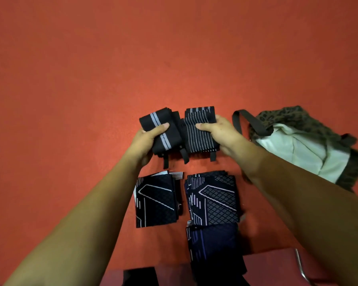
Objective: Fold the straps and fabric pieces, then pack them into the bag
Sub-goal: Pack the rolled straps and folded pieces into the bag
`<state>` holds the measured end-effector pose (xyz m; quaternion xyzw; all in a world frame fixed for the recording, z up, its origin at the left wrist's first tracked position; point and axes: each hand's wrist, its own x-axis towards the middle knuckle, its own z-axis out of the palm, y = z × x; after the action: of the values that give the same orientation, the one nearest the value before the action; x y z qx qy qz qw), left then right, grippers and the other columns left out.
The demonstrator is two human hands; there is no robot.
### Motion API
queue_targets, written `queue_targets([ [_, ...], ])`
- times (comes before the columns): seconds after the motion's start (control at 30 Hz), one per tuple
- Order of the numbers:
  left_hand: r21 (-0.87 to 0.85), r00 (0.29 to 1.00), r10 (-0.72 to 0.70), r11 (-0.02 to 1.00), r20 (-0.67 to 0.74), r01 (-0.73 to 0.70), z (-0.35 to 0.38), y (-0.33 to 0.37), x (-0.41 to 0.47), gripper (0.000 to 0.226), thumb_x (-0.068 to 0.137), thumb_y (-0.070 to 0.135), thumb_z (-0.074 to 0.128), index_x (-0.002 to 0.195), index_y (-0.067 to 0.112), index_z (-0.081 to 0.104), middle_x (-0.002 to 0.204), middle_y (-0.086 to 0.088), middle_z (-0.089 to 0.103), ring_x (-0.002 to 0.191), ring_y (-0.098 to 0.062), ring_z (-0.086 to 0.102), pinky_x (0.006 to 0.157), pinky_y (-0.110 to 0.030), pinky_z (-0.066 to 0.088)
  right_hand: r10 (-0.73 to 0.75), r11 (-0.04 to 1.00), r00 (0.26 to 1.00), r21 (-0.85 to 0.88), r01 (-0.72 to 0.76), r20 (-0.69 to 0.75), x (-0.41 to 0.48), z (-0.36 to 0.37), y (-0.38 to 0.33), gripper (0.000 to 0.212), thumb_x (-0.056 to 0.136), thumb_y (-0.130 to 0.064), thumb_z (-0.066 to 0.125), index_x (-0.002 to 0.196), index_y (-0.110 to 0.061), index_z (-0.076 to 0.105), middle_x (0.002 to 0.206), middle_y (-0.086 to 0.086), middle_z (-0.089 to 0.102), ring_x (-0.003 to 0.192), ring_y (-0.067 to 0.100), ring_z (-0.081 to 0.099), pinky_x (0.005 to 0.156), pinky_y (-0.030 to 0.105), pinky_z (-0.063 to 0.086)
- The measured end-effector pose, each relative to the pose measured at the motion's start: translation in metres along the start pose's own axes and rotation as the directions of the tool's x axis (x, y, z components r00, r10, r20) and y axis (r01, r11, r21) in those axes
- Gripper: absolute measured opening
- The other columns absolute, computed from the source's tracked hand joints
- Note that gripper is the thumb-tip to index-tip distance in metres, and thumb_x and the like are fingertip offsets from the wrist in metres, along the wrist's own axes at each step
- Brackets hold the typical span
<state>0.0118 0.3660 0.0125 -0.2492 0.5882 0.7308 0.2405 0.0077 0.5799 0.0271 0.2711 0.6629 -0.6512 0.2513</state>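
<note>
My left hand [145,141] grips a folded black strap with one grey stripe [163,129], thumb on top. My right hand [219,131] grips a second folded black strap with thin white lines [196,129]. The two bundles touch side by side above the red surface, short black tabs hanging below them. Nearer to me lie a folded dark patterned fabric piece [156,201] on the left and another [212,199] on the right, with a dark blue folded piece [213,242] below it. The leopard-print bag [298,141] lies open at the right, showing its pale lining.
The red surface [132,58] stretches wide beyond the straps and to the left. The bag's dark handle [246,122] loops toward my right hand. A metal rod [302,269] and a dark shape sit at the bottom edge.
</note>
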Motion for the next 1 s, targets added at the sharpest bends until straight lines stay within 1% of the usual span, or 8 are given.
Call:
queue_targets([
  [0.17,-0.140,0.992,-0.003,0.990,0.125,0.020,0.031,0.038,-0.064,0.032,0.082,0.012,0.072,0.113,0.005,0.065,0.108,-0.014,0.073,0.096,-0.027,0.072,0.080,-0.037,0.059,-0.006,0.993,0.997,0.118,0.015,-0.081,-0.047,-0.042,-0.022,0.035,0.086,-0.010,0.069,0.120,-0.012,0.058,0.113,0.009,0.070,0.102,0.029,0.068,0.093,0.052,0.054],
  [0.3,-0.112,0.975,-0.044,0.991,0.216,0.070,0.066,0.047,-0.115,0.036,0.077,0.013,0.072,0.111,0.004,0.065,0.105,-0.014,0.074,0.092,-0.025,0.072,0.078,-0.036,0.060,-0.010,0.994,1.000,0.106,0.010,0.001,-0.089,-0.056,-0.023,0.074,0.072,-0.026,0.078,0.138,-0.017,0.047,0.135,0.006,0.060,0.123,0.030,0.057,0.103,0.050,0.046],
  [0.4,-0.109,0.974,-0.044,0.992,0.224,0.070,0.081,0.047,-0.143,0.033,0.080,0.012,0.073,0.111,0.005,0.064,0.098,-0.011,0.075,0.086,-0.023,0.073,0.074,-0.035,0.061,-0.060,0.996,0.998,0.063,0.059,0.014,-0.117,-0.061,-0.016,0.042,0.087,-0.015,0.070,0.124,-0.019,0.053,0.114,-0.002,0.068,0.106,0.021,0.066,0.084,0.034,0.054],
  [0.47,-0.127,0.971,-0.047,0.989,0.234,0.078,0.085,0.048,-0.157,0.031,0.080,0.012,0.073,0.109,0.005,0.064,0.097,-0.011,0.076,0.085,-0.023,0.074,0.073,-0.034,0.061,-0.060,0.997,0.998,0.037,0.061,-0.024,-0.132,-0.063,-0.012,0.054,0.081,-0.027,0.075,0.129,-0.023,0.050,0.120,-0.002,0.067,0.107,0.019,0.066,0.090,0.043,0.055],
  [0.6,-0.061,0.970,-0.029,0.997,0.243,0.045,0.094,0.049,-0.173,0.041,0.077,0.018,0.072,0.115,0.005,0.064,0.108,-0.013,0.074,0.097,-0.025,0.072,0.078,-0.035,0.059,-0.078,0.962,0.997,0.263,0.071,0.015,-0.166,-0.056,-0.018,0.036,0.093,-0.001,0.056,0.127,-0.015,0.058,0.117,0.010,0.070,0.100,0.025,0.070,0.084,0.039,0.058],
  [0.77,0.061,0.970,0.028,0.997,0.243,-0.044,0.100,0.050,-0.178,0.042,0.077,0.021,0.079,0.116,0.010,0.066,0.108,-0.009,0.075,0.099,-0.027,0.071,0.078,-0.034,0.058,-0.113,0.890,0.992,0.449,0.074,0.061,-0.183,-0.054,-0.012,0.046,0.096,-0.003,0.050,0.139,-0.019,0.052,0.128,0.009,0.066,0.115,0.028,0.065,0.098,0.045,0.052],
  [0.93,-0.041,0.927,-0.070,0.995,0.368,0.091,0.093,0.037,-0.177,0.053,0.081,0.022,0.072,0.129,0.004,0.058,0.123,-0.018,0.068,0.110,-0.033,0.067,0.096,-0.048,0.053,-0.095,0.907,0.995,0.412,0.092,-0.015,-0.199,-0.036,-0.006,0.043,0.098,-0.005,0.045,0.136,-0.023,0.056,0.124,0.010,0.068,0.110,0.027,0.068,0.091,0.042,0.056],
  [1.0,-0.050,0.902,-0.103,0.989,0.420,0.136,0.088,0.032,-0.175,0.052,0.083,0.019,0.070,0.130,0.003,0.057,0.124,-0.019,0.067,0.112,-0.033,0.066,0.098,-0.048,0.052,-0.063,0.898,0.997,0.434,0.077,-0.045,-0.205,-0.028,-0.006,0.037,0.101,-0.017,0.044,0.136,-0.022,0.056,0.124,0.011,0.068,0.110,0.026,0.068,0.090,0.041,0.056],
])
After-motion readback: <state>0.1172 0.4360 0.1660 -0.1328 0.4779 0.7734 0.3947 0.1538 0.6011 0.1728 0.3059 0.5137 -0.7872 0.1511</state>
